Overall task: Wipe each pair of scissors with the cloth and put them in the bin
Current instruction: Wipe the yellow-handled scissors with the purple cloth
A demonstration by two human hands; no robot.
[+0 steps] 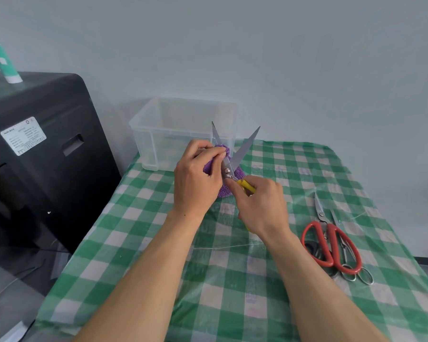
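One cloth (223,191): my left hand (198,181) pinches it round a blade (216,135).
Scissors (242,154), mid-frame: my right hand (260,206) grips the handles (246,186).

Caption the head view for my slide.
Left hand wipes the open yellow scissors with a cloth; right hand grips their handles.

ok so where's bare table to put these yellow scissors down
Bare table left of the left arm, and at the far right between bin and red scissors. Crowded at the right edge, where the red scissors lie over other pairs.

handles (246,186) — mostly inside right hand (260,208) | cloth (224,191) — partly behind left hand (198,178)
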